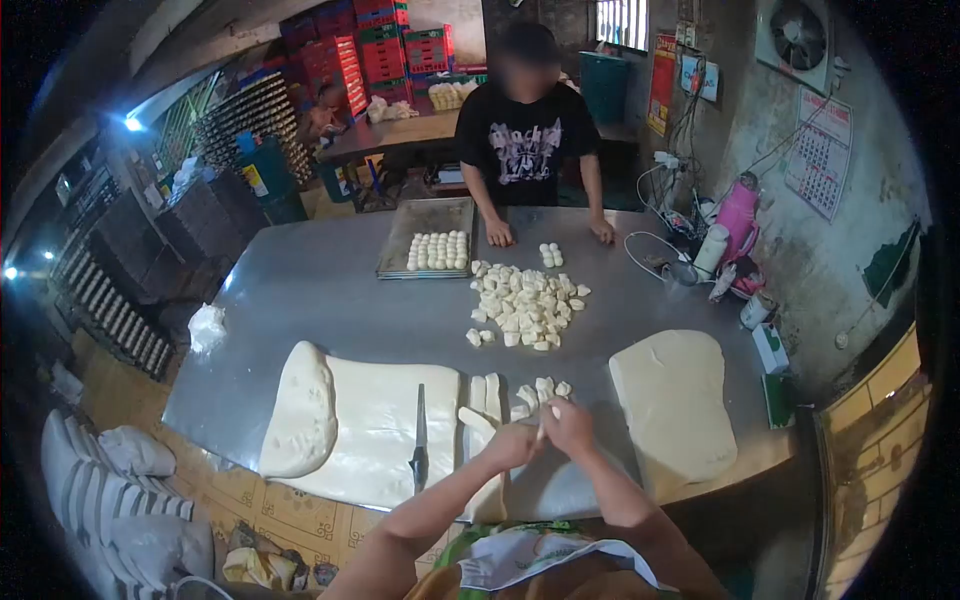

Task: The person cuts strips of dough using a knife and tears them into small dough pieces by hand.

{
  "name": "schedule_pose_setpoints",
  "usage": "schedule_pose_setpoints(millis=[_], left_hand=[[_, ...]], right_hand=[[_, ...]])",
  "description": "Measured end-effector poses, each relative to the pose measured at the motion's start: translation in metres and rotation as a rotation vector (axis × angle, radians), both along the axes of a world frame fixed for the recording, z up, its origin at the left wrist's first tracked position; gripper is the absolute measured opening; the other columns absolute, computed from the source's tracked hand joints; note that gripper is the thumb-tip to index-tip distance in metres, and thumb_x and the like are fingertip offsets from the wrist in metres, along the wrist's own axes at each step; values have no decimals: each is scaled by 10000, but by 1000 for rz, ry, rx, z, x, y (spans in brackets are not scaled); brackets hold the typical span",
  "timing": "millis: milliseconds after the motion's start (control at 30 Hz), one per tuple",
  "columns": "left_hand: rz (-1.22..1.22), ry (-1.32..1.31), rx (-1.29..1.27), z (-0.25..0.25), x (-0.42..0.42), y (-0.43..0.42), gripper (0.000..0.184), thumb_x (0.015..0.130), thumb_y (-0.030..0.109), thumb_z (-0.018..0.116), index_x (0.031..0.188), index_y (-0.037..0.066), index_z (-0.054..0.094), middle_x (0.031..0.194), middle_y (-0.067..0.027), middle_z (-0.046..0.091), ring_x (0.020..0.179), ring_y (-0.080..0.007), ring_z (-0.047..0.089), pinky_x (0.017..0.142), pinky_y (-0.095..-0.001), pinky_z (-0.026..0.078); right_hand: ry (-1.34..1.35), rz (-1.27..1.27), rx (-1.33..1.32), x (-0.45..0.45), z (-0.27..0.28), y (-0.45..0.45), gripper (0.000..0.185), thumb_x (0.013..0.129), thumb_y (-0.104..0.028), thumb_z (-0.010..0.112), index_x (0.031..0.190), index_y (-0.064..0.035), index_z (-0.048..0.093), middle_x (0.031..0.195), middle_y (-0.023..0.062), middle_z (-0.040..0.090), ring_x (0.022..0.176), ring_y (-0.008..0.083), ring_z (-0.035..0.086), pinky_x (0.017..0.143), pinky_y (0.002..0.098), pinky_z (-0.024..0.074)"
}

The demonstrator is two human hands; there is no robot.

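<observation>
My left hand and my right hand are close together near the table's front edge, both closed on a piece of dough between them. Just beyond them lie several small cut dough pieces. Dough strips lie to the left of my hands. Further left is a large dough slab, with a knife resting on it, and its left part is folded or thicker. A second flat dough slab lies to the right.
A co-worker stands across the metal table, both hands near its far edge. Between us are a pile of dough pieces and a tray with dough balls. A pink flask, bottles and cables stand at the right wall.
</observation>
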State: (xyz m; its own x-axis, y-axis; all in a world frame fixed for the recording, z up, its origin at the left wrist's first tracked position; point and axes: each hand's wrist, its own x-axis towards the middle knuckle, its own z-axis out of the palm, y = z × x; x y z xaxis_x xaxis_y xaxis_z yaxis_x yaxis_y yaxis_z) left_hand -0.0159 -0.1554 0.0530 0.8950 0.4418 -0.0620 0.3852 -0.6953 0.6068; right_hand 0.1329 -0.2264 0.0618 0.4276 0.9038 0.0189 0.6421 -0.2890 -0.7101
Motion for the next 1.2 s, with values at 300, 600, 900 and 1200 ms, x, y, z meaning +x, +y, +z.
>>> schedule_pose_setpoints(millis=[300,600,900,1200], left_hand=[[98,-556,-124,-16,-34,48,390,862,96,607,1249,139,636,1047,-190,690,933,-323,685,839,-374,521],[168,-468,-276,19,-17,48,346,823,45,585,1165,56,634,995,-213,684,960,-405,660,856,-447,514],[-18,-477,72,53,9,-50,281,826,73,642,1097,1,639,947,-219,673,859,-378,667,729,-445,521],[118,-743,143,40,24,-10,350,836,95,633,1182,54,605,946,-199,674,930,-386,653,785,-454,514]], right_hand=[[-98,189,163,-33,16,8,384,828,-301,726,1117,-67,627,1046,175,662,1006,347,635,835,432,502],[-124,218,388,-30,49,16,329,813,-280,754,1033,-64,638,998,154,671,930,327,659,794,414,513],[-75,146,134,44,-1,-17,354,825,-295,732,1067,-57,633,1009,151,659,932,336,643,779,411,521],[-57,267,386,29,9,-13,347,807,-288,746,1036,-44,656,963,147,674,870,315,655,780,390,532]])
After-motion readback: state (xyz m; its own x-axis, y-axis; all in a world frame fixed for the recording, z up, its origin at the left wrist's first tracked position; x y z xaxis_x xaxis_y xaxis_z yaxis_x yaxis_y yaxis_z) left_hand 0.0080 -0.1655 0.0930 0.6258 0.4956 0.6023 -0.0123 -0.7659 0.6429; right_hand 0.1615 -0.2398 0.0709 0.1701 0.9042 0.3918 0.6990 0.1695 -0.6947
